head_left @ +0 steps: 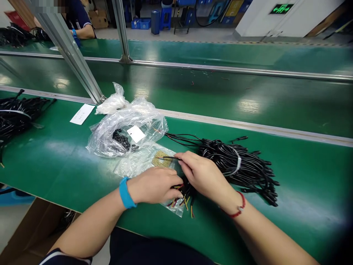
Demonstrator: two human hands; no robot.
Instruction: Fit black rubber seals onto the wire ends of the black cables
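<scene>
My right hand (202,173) pinches one thin black cable (168,158) and holds it out to the left over a small clear bag (139,162). That cable comes from a bundle of black cables (242,165) tied with a white band, lying just right of the hand. My left hand (156,185), with a blue wristband, is closed over the bundle's stripped ends (183,200), where red and yellow wires stick out. Both hands rest on the green table (55,162).
A large clear bag (124,129) holding small black rings lies behind the hands, with a white crumpled bag (111,105) and a paper slip (82,113) beyond. Another black cable pile (16,114) sits far left. A metal strut (71,55) slants up. Another person (78,22) works across the conveyor.
</scene>
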